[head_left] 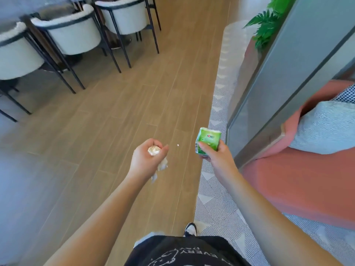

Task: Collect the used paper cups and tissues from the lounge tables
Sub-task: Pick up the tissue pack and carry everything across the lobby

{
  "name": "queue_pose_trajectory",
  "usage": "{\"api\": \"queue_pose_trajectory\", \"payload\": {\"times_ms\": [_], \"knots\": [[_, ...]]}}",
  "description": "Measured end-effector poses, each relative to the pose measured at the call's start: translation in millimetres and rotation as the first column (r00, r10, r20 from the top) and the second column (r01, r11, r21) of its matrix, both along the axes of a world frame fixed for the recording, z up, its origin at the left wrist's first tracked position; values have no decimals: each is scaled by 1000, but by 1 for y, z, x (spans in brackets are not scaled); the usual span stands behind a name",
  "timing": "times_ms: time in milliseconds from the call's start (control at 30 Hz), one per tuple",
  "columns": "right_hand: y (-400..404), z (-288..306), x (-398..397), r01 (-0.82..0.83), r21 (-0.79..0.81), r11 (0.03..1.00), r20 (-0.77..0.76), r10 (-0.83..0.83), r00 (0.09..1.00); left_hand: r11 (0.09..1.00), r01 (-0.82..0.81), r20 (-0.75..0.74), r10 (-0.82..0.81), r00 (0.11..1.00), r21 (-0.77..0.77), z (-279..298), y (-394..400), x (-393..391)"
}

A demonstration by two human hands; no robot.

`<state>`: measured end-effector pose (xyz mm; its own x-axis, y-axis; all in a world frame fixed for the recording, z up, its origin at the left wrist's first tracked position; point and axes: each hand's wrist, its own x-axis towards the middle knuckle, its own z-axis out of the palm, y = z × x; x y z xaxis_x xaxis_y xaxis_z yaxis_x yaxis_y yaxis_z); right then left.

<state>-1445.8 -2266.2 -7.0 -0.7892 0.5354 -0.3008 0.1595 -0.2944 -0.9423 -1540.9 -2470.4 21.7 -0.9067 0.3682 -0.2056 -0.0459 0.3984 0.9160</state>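
**Tissues in hand, walking w/ pack**

Left hand [148, 156] is curled tight round crumpled tissues [154, 150]; a tail hangs out below the fist. Right hand [213, 152] pinches a green tissue pack [208, 142], thumb on front, fingers behind. Both held over the wood floor [134, 104], chairs [73, 35] well ahead. Tissues look light, soft, squashable, prob. shed bits; best balled whole in the fist. Pack is soft-sided, grip across its middle.

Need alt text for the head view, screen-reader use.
A person's left hand grips crumpled white tissues and the right hand holds a green tissue pack over a wooden floor; white chairs stand upper left.
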Motion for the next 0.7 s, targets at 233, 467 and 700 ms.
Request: {"api": "queue_pose_trajectory", "payload": {"times_ms": [233, 467, 700], "knots": [[55, -9, -109, -4, -17, 1000, 2, 4, 1000, 1000, -23, -5, 23, 1000, -13, -14, 65, -110], [117, -17, -245, 8, 8, 1000, 30, -9, 1000, 998, 24, 58, -27, 998, 50, -20, 127, -260], [183, -2, -360, 62, 28, 998, 7, -62, 998, 994, 95, -31, -93, 995, 60, 16, 211, -402]]}}
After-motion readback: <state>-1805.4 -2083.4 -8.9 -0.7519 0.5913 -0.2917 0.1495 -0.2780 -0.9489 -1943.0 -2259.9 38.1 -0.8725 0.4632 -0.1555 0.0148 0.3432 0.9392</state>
